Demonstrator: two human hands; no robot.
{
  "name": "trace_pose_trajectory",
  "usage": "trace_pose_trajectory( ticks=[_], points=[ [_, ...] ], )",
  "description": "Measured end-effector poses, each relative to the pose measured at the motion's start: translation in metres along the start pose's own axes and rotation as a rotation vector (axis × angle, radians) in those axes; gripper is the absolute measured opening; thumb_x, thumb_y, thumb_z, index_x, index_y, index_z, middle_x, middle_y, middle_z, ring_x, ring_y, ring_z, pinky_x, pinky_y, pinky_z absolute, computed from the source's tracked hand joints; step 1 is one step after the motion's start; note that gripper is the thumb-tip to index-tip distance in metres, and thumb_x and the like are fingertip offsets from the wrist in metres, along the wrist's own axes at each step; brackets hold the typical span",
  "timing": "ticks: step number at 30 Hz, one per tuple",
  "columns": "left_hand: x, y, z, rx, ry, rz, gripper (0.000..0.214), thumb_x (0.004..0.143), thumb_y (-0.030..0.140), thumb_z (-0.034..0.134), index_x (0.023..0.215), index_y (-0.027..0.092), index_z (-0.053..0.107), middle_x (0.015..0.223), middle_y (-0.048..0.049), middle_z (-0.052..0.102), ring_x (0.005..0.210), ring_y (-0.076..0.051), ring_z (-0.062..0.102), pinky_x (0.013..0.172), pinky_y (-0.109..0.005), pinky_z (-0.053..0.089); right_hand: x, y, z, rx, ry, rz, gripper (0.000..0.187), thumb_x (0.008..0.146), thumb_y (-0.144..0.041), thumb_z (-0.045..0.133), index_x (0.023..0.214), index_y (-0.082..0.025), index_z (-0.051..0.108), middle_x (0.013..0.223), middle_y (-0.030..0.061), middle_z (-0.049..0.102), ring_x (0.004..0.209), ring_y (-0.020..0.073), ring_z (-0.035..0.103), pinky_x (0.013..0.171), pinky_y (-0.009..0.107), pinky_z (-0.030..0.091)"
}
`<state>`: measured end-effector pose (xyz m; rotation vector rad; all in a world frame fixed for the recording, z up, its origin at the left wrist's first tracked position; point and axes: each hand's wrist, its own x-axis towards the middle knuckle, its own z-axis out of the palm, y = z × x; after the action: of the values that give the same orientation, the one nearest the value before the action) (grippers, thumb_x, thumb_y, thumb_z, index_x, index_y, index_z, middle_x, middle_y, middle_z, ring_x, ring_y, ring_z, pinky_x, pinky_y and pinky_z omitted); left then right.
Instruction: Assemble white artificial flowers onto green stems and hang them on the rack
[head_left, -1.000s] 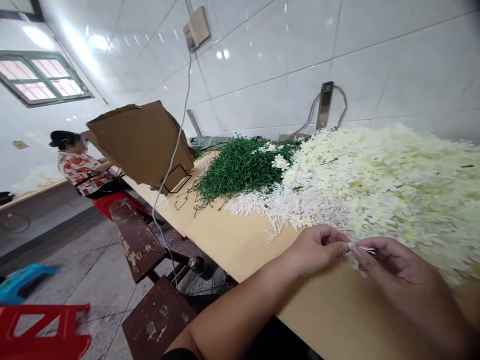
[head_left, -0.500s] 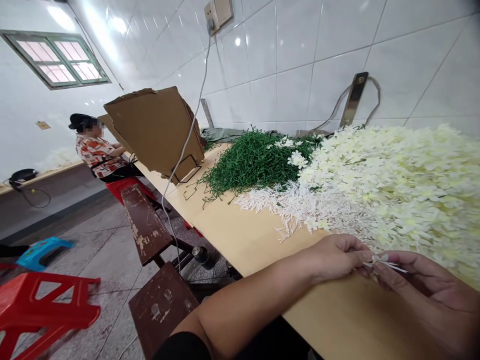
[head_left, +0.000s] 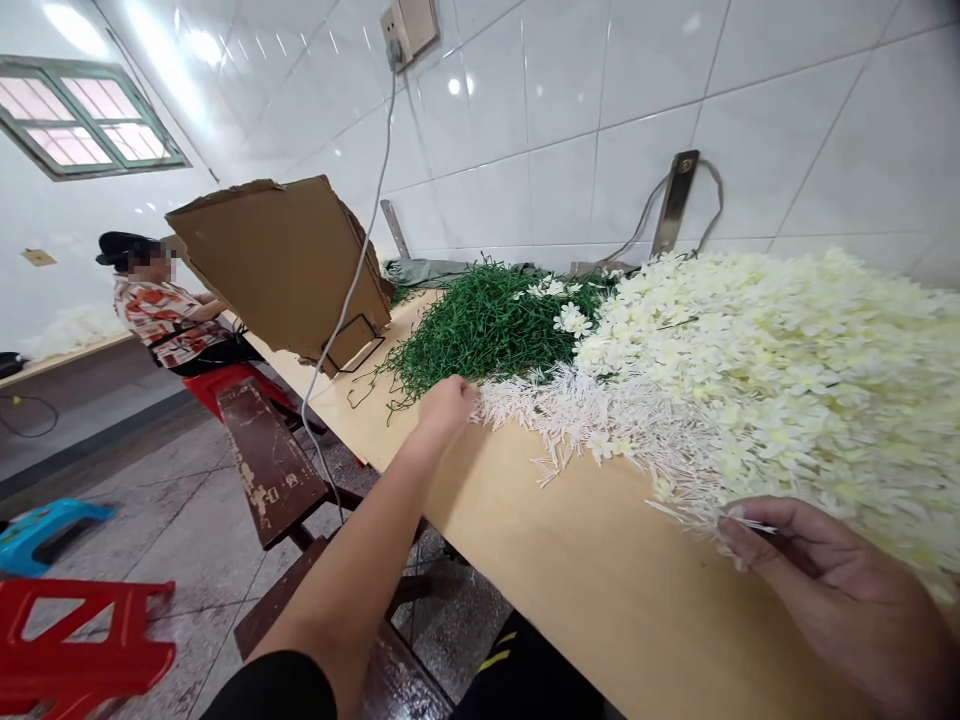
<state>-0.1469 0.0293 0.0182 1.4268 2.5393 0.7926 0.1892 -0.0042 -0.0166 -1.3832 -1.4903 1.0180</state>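
Observation:
My left hand (head_left: 448,405) is stretched out to the near edge of a pile of green artificial stems (head_left: 487,325), beside a heap of thin white stamens (head_left: 607,400). Its fingers look curled in, and whatever they hold is hidden behind the hand. At the right, my right hand (head_left: 810,560) pinches a few thin white stamens (head_left: 750,522) between thumb and fingertips, just in front of a big mound of cream-white artificial flower heads (head_left: 810,370). Some white blossoms (head_left: 573,320) lie on the green stems.
A torn cardboard sheet (head_left: 277,270) leans on a black wire stand (head_left: 360,350) with a grey cable (head_left: 352,280) hanging past it. Brown benches (head_left: 266,460), a red stool (head_left: 90,640) and a blue stool (head_left: 52,530) stand left. Another person (head_left: 169,310) sits farther off.
My left hand has left my right hand and reached forward and left to the green stems. My right hand still pinches stamens. The view has shifted slightly right.

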Motion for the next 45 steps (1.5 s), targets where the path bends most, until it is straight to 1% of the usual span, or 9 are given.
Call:
trace_pose_trajectory(
  ticks=[6,13,18,21,26,34,40,42,45],
  points=[
    [0.037,-0.008,0.017,0.116,-0.043,-0.220,0.039,0.079,0.049,0.046,0.067,0.014,0.060,0.087,-0.0193,0.064,0.095,-0.034,0.057,0.074,-0.040,0.040,0.003,-0.005,0.004,0.047,-0.006,0.149,0.022,0.051,-0.048,0.068,0.060,-0.029,0.061,0.066,0.0077,0.065,0.064,0.0235,0.060,0.054,0.032,0.048],
    [0.055,-0.001,0.031,0.088,-0.162,-0.220,0.033,0.083,0.029,0.050,0.113,0.016,0.049,0.113,-0.0078,0.053,0.096,-0.019,0.055,0.080,-0.039,0.048,0.003,-0.003,0.003,0.029,-0.033,0.160,0.032,0.051,-0.047,0.066,0.067,-0.021,0.059,0.063,0.0026,0.063,0.059,0.0180,0.058,0.053,0.026,0.047],
    [0.055,0.003,0.024,0.071,-0.088,-0.101,0.029,0.083,0.040,0.045,0.092,0.017,0.059,0.088,-0.0053,0.065,0.081,-0.018,0.060,0.070,-0.029,0.045,0.004,0.001,0.002,0.051,-0.102,0.096,0.030,0.059,-0.047,0.064,0.072,-0.020,0.059,0.065,0.0027,0.063,0.061,0.0177,0.058,0.055,0.025,0.047],
    [0.052,0.012,0.025,0.076,-0.048,-0.022,0.025,0.074,0.044,0.055,0.078,0.019,0.060,0.084,-0.0046,0.066,0.081,-0.019,0.059,0.067,-0.027,0.041,0.003,0.002,0.003,0.057,-0.095,0.072,0.029,0.062,-0.047,0.062,0.072,-0.020,0.058,0.064,0.0023,0.062,0.060,0.0168,0.057,0.054,0.024,0.046],
    [0.049,0.022,0.033,0.011,0.010,0.019,0.010,0.068,0.026,0.062,0.062,0.019,0.058,0.087,-0.0056,0.064,0.088,-0.021,0.056,0.070,-0.028,0.038,0.003,0.003,0.002,0.039,-0.127,0.047,0.026,0.063,-0.045,0.063,0.071,-0.020,0.058,0.065,0.0021,0.061,0.060,0.0163,0.057,0.055,0.024,0.047],
    [0.060,0.031,0.002,-0.415,-0.015,0.036,0.008,0.069,0.020,0.059,0.063,0.017,0.052,0.054,0.0014,0.055,0.052,-0.010,0.049,0.055,-0.022,0.037,0.004,0.003,0.004,0.066,-0.135,0.038,0.024,0.064,-0.043,0.062,0.070,-0.020,0.059,0.064,0.0018,0.061,0.060,0.0165,0.058,0.054,0.023,0.047],
    [0.035,0.068,-0.031,-0.785,-0.118,0.124,0.011,0.070,0.025,0.055,0.072,0.015,0.051,0.061,0.0016,0.054,0.049,-0.005,0.046,0.047,-0.017,0.033,0.004,0.001,0.004,0.083,-0.129,0.011,0.023,0.064,-0.041,0.064,0.067,-0.019,0.059,0.061,0.0010,0.058,0.057,0.0148,0.055,0.052,0.023,0.045],
    [0.018,0.081,-0.031,-0.885,-0.195,0.152,0.012,0.070,0.027,0.054,0.072,0.015,0.051,0.061,0.0026,0.052,0.048,-0.004,0.045,0.047,-0.016,0.034,0.003,-0.002,0.004,0.124,-0.091,-0.005,0.022,0.064,-0.041,0.065,0.067,-0.019,0.059,0.058,-0.0002,0.056,0.055,0.0130,0.052,0.051,0.022,0.043],
    [-0.015,0.100,-0.012,-1.085,-0.481,0.143,0.014,0.066,0.026,0.058,0.070,0.015,0.051,0.053,0.0051,0.045,0.042,-0.003,0.038,0.040,-0.014,0.026,0.003,-0.008,0.002,0.213,-0.108,0.012,0.023,0.064,-0.040,0.067,0.067,-0.018,0.060,0.057,-0.0005,0.056,0.054,0.0115,0.051,0.051,0.021,0.042]
  ],
)
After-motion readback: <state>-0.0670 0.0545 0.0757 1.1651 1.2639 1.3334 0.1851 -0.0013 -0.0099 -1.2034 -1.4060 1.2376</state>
